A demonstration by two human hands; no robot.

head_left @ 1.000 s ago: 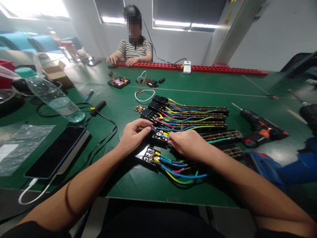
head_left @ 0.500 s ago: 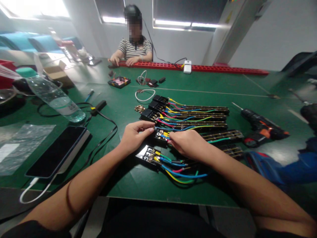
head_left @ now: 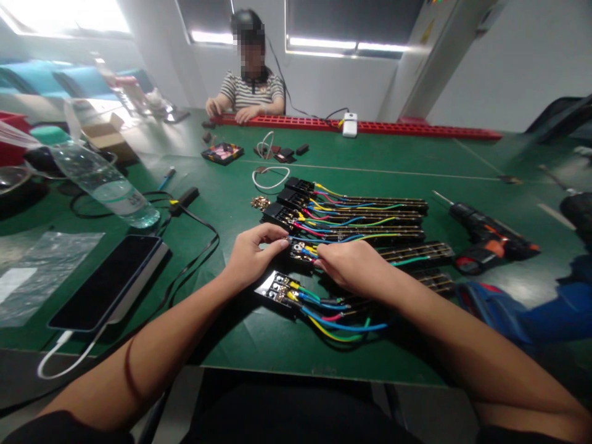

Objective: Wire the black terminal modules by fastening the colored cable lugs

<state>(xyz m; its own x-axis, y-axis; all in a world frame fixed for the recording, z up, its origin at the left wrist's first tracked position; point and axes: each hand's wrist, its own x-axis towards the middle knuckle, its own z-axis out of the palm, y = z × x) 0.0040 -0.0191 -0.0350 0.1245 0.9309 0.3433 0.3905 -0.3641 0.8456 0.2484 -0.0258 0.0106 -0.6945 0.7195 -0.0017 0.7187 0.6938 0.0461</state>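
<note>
Several long black strips with black terminal blocks and coloured wires [head_left: 351, 219] lie side by side on the green table [head_left: 379, 172]. My left hand [head_left: 252, 256] is pinched at the left end of one terminal block [head_left: 300, 251], fingertips pressed together on something too small to name. My right hand [head_left: 354, 266] rests curled over the same block's wires, fingers bent down onto them. Just in front lies another block [head_left: 277, 288] with yellow, blue and green wires trailing right.
A cordless screwdriver [head_left: 485, 237] lies at right. A phone on a charger cable [head_left: 106, 283], a water bottle [head_left: 99, 179] and black cables sit at left. A small pile of brass parts [head_left: 259, 202] lies beyond the strips. A person in a striped shirt [head_left: 250, 92] sits across the table.
My left hand's fingertips have shifted slightly right, closer to the terminal block. My right hand stays nearly still.
</note>
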